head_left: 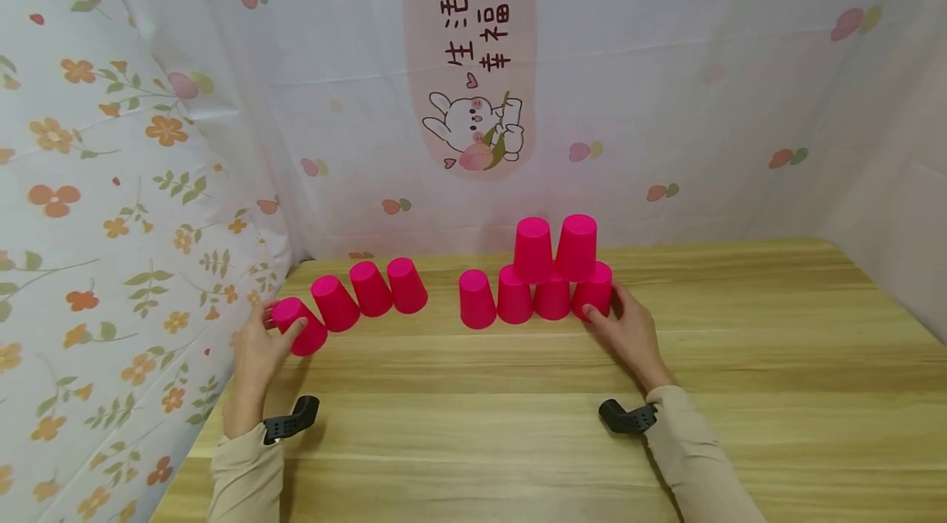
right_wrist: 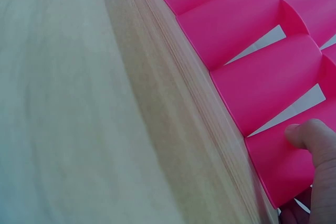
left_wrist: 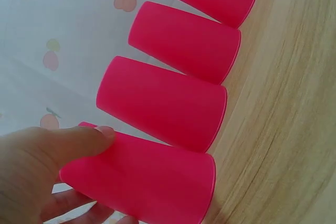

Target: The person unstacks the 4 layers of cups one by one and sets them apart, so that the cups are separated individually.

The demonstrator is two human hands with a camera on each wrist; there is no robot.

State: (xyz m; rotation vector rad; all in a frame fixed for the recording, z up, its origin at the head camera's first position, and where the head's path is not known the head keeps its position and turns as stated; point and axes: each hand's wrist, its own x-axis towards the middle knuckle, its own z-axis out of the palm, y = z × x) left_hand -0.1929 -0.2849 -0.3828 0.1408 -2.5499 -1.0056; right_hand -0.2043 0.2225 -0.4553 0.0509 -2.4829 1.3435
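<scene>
Pink cups stand upside down in two groups on the table. At the left end of the left row, my left hand [head_left: 261, 346] grips the end cup [head_left: 302, 330], thumb on the near side and fingers round the far side. Beside it stand more pink cups [left_wrist: 163, 103] in a slanting line. In the right group, two upper cups [head_left: 533, 252] rest on a bottom row of several cups [head_left: 477, 301]. My right hand [head_left: 629, 332] holds the rightmost bottom cup [right_wrist: 278, 156] between thumb and fingers; its far fingers are mostly hidden.
The wooden table [head_left: 459, 416] reaches back to a white printed curtain [head_left: 651, 112]. A flowered cloth [head_left: 111, 260] hangs close along the left side. A gap separates the two cup groups. Black wrist mounts [head_left: 292, 420] sit on both forearms.
</scene>
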